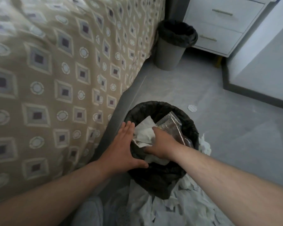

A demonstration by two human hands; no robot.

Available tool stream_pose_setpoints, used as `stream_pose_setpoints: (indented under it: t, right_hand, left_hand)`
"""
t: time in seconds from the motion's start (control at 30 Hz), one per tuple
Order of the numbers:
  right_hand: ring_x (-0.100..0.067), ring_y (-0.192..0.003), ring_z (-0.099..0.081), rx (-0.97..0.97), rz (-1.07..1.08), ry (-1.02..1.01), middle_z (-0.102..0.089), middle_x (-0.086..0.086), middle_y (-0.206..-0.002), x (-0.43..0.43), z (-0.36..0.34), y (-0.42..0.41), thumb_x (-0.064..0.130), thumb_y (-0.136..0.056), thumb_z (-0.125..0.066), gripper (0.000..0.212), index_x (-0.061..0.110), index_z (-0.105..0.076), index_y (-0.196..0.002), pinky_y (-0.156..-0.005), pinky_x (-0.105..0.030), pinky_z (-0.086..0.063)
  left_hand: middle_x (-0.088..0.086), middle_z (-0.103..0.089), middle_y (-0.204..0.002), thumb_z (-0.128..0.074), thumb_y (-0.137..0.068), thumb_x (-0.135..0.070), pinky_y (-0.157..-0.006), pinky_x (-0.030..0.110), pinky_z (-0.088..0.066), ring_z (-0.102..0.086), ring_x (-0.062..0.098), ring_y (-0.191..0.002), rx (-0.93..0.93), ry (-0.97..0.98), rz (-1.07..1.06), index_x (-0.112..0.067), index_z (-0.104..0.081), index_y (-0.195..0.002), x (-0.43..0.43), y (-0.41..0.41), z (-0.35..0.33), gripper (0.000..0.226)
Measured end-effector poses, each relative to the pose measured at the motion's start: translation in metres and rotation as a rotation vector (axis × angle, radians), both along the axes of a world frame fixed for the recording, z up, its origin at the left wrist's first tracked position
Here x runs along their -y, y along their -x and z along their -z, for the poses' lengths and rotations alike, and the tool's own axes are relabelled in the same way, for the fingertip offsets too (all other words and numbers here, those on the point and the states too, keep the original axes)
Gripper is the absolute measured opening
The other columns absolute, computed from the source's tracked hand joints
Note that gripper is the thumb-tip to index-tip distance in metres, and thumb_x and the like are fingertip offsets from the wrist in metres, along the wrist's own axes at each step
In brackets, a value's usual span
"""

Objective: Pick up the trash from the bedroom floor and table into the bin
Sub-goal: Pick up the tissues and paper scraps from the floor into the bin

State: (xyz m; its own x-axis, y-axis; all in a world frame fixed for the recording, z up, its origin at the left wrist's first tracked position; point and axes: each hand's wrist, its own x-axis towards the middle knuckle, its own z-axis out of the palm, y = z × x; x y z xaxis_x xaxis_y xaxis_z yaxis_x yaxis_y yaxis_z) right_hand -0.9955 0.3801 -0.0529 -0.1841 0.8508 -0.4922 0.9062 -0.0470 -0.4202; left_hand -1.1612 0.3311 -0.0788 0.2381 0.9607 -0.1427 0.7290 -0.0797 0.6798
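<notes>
"Where is the trash?"
"White tissue is in the bin, under the right grip. A shiny foil packet leans beside it. Its long side runs from the far rim toward the near right."
"And the tissue?"
"All scrunched, no long side."
"The grips?"
"The left grip is flat, fingers straight, at the bin's edge. The right fingers hide in tissue, so I cannot tell."
"What could go wrong?"
"A hard push could tip the bin, or tissue could pop out onto the floor scraps."
</notes>
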Motion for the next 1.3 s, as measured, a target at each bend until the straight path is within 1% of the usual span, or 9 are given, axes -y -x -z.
stream_pose_setpoints:
  t: [0.1, 0.27, 0.5, 0.6, 0.87, 0.97, 1.07, 1.13, 1.3]
  right_hand:
    - [-0.017, -0.132, -0.043, -0.123, -0.083, -0.099, -0.044, 0.004, -0.144, 0.018, -0.042, -0.026, 0.045, -0.069, -0.076, 0.094, 0.024, -0.027, -0.147, -0.106, -0.027, -0.038]
    - [0.000, -0.091, -0.057, -0.138, -0.040, -0.125, -0.056, 0.015, -0.111, 0.079, -0.102, -0.128, 0.032, -0.085, -0.064, 0.044, 0.027, -0.054, -0.128, -0.082, -0.016, -0.044]
    - [-0.011, -0.078, -0.055, 0.041, 0.313, 0.112, -0.059, 0.005, -0.081, 0.167, -0.001, -0.284, 0.018, -0.085, -0.057, 0.010, 0.020, -0.066, -0.086, -0.077, -0.026, -0.043]
    - [-0.017, -0.092, -0.061, 0.082, 0.347, 0.258, -0.066, -0.002, -0.099, 0.191, 0.041, -0.323, 0.020, -0.084, -0.055, 0.014, 0.020, -0.066, -0.093, -0.083, -0.028, -0.047]
    - [-0.020, -0.095, -0.065, 0.024, 0.528, 0.272, -0.066, -0.004, -0.107, 0.219, 0.082, -0.365, 0.021, -0.085, -0.054, 0.033, 0.016, -0.059, -0.116, -0.077, -0.025, -0.047]
    - [-0.018, -0.098, -0.060, 0.012, 0.511, 0.287, -0.062, 0.000, -0.109, 0.227, 0.092, -0.364, 0.025, -0.085, -0.055, 0.036, 0.016, -0.058, -0.121, -0.079, -0.024, -0.043]
    - [-0.017, -0.108, -0.055, 0.042, 0.449, 0.283, -0.057, -0.002, -0.120, 0.228, 0.098, -0.360, 0.027, -0.086, -0.054, 0.039, 0.017, -0.056, -0.124, -0.084, -0.022, -0.040]
    - [-0.019, -0.113, -0.055, 0.044, 0.440, 0.277, -0.057, -0.003, -0.125, 0.224, 0.095, -0.355, 0.028, -0.087, -0.053, 0.039, 0.017, -0.056, -0.125, -0.090, -0.025, -0.042]
    - [-0.022, -0.120, -0.052, 0.053, 0.374, 0.257, -0.055, -0.003, -0.132, 0.208, 0.092, -0.328, 0.030, -0.086, -0.056, 0.047, 0.020, -0.049, -0.131, -0.095, -0.027, -0.040]
  left_hand:
    - [-0.017, 0.019, -0.150, -0.073, -0.050, -0.069, -0.119, 0.030, 0.001, 0.026, -0.001, -0.136, -0.046, -0.034, 0.014, -0.024, 0.012, -0.148, 0.004, -0.001, -0.012, 0.138]
    - [-0.012, 0.005, -0.156, -0.047, -0.064, -0.075, -0.116, 0.025, -0.003, 0.016, -0.001, -0.142, -0.077, -0.274, 0.192, -0.027, -0.007, -0.148, 0.029, -0.040, -0.037, 0.105]
    - [0.001, -0.033, -0.152, -0.033, -0.088, -0.067, -0.111, 0.022, -0.030, -0.033, 0.011, -0.139, -0.262, -0.222, 0.899, -0.025, -0.032, -0.143, 0.105, -0.170, 0.004, 0.069]
    - [0.002, 0.004, -0.160, -0.052, -0.085, -0.058, -0.117, 0.028, -0.008, -0.001, 0.017, -0.147, -0.412, 0.138, 0.776, -0.029, -0.006, -0.150, 0.117, -0.224, 0.048, 0.085]
    - [0.007, 0.016, -0.158, -0.061, -0.081, -0.051, -0.112, 0.047, -0.025, 0.003, 0.027, -0.146, -0.560, 0.252, 0.527, -0.039, -0.002, -0.148, 0.138, -0.283, 0.117, 0.089]
    - [0.008, -0.002, -0.158, -0.055, -0.086, -0.026, -0.104, 0.041, -0.037, -0.020, 0.028, -0.141, -0.548, 0.227, 0.489, -0.036, -0.023, -0.144, 0.133, -0.275, 0.127, 0.067]
    - [0.000, -0.049, -0.114, -0.059, -0.078, -0.020, -0.084, 0.030, -0.045, -0.052, 0.021, -0.110, -0.405, 0.216, 0.458, -0.031, -0.051, -0.092, 0.121, -0.269, 0.125, 0.019]
    - [-0.006, -0.048, -0.085, -0.061, -0.076, -0.019, -0.074, 0.028, -0.043, -0.058, 0.018, -0.091, -0.331, 0.263, 0.457, -0.024, -0.051, -0.074, 0.112, -0.266, 0.113, 0.011]
    - [-0.002, -0.065, -0.074, -0.054, -0.073, -0.005, -0.065, 0.026, -0.047, -0.061, 0.013, -0.076, -0.171, 0.265, 0.380, -0.027, -0.053, -0.058, 0.086, -0.258, 0.080, 0.026]
